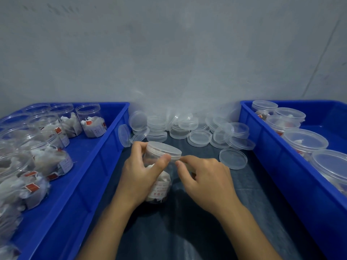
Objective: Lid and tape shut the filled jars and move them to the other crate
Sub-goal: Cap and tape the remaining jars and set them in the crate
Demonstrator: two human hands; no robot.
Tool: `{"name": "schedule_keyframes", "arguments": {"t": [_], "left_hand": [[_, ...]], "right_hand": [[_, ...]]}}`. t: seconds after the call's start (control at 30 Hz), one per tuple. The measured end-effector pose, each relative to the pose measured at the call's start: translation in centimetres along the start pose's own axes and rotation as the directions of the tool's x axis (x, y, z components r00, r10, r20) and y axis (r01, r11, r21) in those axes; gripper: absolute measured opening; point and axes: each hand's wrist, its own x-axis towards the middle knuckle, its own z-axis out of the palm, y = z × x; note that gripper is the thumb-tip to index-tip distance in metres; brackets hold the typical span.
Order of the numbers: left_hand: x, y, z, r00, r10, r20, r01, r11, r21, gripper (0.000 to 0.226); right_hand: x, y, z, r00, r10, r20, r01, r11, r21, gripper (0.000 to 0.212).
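1. The clear plastic jar packed with white tea bags point(159, 182) stands slightly tilted on the dark cloth-covered table point(187, 222), and a clear round plastic lid point(163, 148) sits on top of it.
2. My left hand point(142, 171) is wrapped round the jar's side, thumb pressed just under the lid's rim.
3. My right hand point(204, 177) is at the jar's right side, thumb and forefinger pinched together at the lid's edge; I cannot tell whether tape is between them.
4. Beyond both hands lies a heap of loose clear lids point(187, 128), against the grey wall.
5. Left of my left hand is a blue plastic crate point(105, 147) holding unlidded filled jars point(92, 120).
6. Right of my right hand is a second blue crate point(272, 156) with lidded jars point(304, 141).
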Motion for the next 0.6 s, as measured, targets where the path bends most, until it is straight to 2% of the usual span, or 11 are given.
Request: {"name": "schedule_keyframes", "arguments": {"t": [0.23, 0.37, 0.47, 0.6], "left_hand": [[-0.6, 1.1, 1.1, 0.999, 0.000, -0.053, 0.009, 0.984, 0.179, 0.055], [-0.5, 1.2, 0.9, 0.999, -0.022, -0.043, 0.029, 0.988, 0.152, 0.073], [-0.4, 1.1, 0.7, 0.998, -0.040, -0.038, 0.044, 0.994, 0.099, 0.071], [-0.3, 0.9, 0.5, 0.999, -0.047, -0.020, 0.048, 0.999, 0.016, 0.068]], "right_hand": [[0.0, 0.1, 0.0, 1.000, -0.001, -0.011, 0.001, 1.000, -0.016, 0.044], [0.0, 0.2, -0.3, 1.000, 0.011, -0.015, -0.011, 1.000, 0.014, 0.043], [0.1, 0.3, -0.4, 1.000, 0.009, -0.004, -0.009, 0.999, 0.038, 0.037], [0.1, -0.1, -0.2, 1.000, 0.018, -0.008, -0.018, 1.000, -0.013, 0.037]]}}
